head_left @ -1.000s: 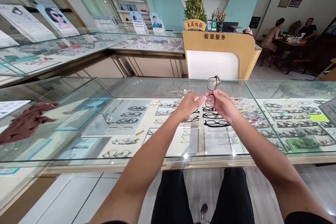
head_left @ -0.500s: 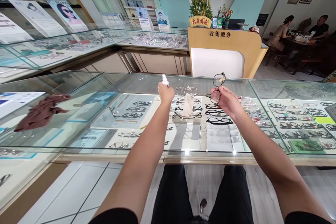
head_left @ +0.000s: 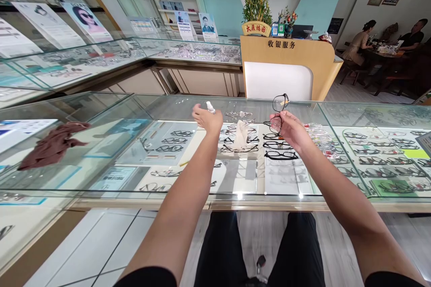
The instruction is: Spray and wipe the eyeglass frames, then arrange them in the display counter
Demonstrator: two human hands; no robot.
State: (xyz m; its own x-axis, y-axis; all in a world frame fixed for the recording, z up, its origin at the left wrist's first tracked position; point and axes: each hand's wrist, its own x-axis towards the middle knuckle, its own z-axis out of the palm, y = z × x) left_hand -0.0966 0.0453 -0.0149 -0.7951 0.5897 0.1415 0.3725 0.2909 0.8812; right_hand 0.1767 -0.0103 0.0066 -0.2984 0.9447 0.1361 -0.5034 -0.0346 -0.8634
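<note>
In my right hand [head_left: 292,129] is a pair of black-framed eyeglasses [head_left: 280,102], held upright on its side between thumb and fingers above the glass counter. My left hand [head_left: 209,119] is over the far part of the counter with its fingers spread to the left, slightly blurred. Just behind it, a small white spray bottle [head_left: 210,107] tilts a little; the hand hides its lower part. Between my hands a crumpled pale cloth [head_left: 241,134] sits on the glass. Black eyeglass frames [head_left: 281,155] lie in rows below my right hand.
A brown cloth [head_left: 55,143] lies on the glass at the left. The glass display counter [head_left: 235,196] holds many frames. Beyond it are another display case [head_left: 198,51] and a wooden cashier desk [head_left: 286,54]. Two people sit at a table at the far right.
My left hand's fingers have opened from around the spray bottle and spread leftward. The bottle sits slightly lower and more tilted. My right hand keeps the eyeglasses in nearly the same place.
</note>
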